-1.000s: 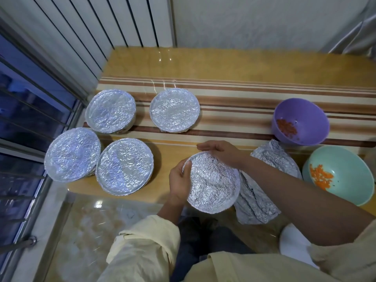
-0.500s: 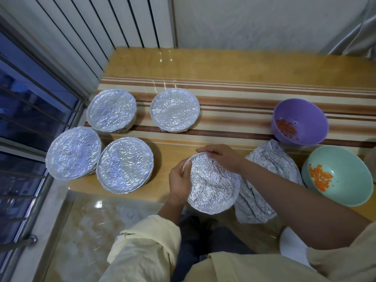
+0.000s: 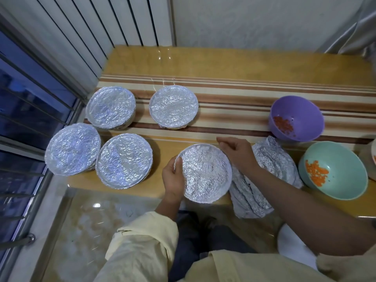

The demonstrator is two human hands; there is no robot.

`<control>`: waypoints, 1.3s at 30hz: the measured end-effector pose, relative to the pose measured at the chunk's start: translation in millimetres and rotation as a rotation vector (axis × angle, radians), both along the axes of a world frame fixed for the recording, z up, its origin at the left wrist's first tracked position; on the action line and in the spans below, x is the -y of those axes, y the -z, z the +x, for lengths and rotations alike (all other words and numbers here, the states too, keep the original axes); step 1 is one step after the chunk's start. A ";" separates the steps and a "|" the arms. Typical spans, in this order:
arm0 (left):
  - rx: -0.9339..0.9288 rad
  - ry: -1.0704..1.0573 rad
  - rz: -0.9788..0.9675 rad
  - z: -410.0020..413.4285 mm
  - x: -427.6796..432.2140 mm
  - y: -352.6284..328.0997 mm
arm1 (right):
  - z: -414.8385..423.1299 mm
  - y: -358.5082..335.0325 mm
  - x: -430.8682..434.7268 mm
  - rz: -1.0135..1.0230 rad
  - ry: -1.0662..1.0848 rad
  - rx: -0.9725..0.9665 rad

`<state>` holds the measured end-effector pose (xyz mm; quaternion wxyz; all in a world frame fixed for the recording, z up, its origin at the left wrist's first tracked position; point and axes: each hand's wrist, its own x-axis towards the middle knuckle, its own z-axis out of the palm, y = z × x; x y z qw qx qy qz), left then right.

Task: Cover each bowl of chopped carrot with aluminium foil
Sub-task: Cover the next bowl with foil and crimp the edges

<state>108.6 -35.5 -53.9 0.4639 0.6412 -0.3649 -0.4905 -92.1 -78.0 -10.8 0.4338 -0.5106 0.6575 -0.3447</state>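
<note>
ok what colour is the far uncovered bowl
Purple. The bowl shows best in the head view, the only one.

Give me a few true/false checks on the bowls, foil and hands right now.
1. Four foil-covered bowls sit at the left. True.
2. The purple bowl is covered. False: it is open, with carrot inside.
3. The left hand grips the front bowl's left rim. True.
4. The teal bowl is empty. False: it holds chopped carrot.
5. The loose foil lies left of the front bowl. False: it lies to its right.
</note>
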 end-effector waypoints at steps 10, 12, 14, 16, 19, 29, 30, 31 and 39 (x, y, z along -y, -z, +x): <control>0.031 -0.044 -0.012 -2.0 -0.6 6.1 | 7.8 7.8 -16.2 0.034 0.040 0.020; 0.030 -0.039 -0.006 -1.7 -0.7 6.5 | 4.2 5.7 -15.9 0.071 0.011 0.066; 0.016 -0.048 0.004 -1.3 -0.9 5.2 | 1.1 3.2 -16.9 0.110 -0.007 0.121; 0.009 -0.086 0.016 -2.6 -0.2 2.4 | 2.0 5.3 -21.5 0.110 0.064 0.132; 0.020 -0.130 0.014 -4.3 -1.2 0.9 | 8.7 14.2 -35.3 0.094 0.205 0.090; -0.017 -0.257 0.075 -12.4 -2.7 -1.9 | 24.0 21.9 -36.8 0.029 0.226 -0.050; -0.011 -0.259 0.076 -12.2 -2.9 -1.8 | 21.6 21.0 -35.2 0.053 0.208 -0.029; -0.006 -0.260 0.075 -11.9 -3.1 -1.3 | 18.5 19.5 -33.2 0.086 0.190 0.011; -0.003 -0.232 0.085 -6.1 -3.3 -3.7 | -2.7 6.4 -24.6 0.208 0.091 0.151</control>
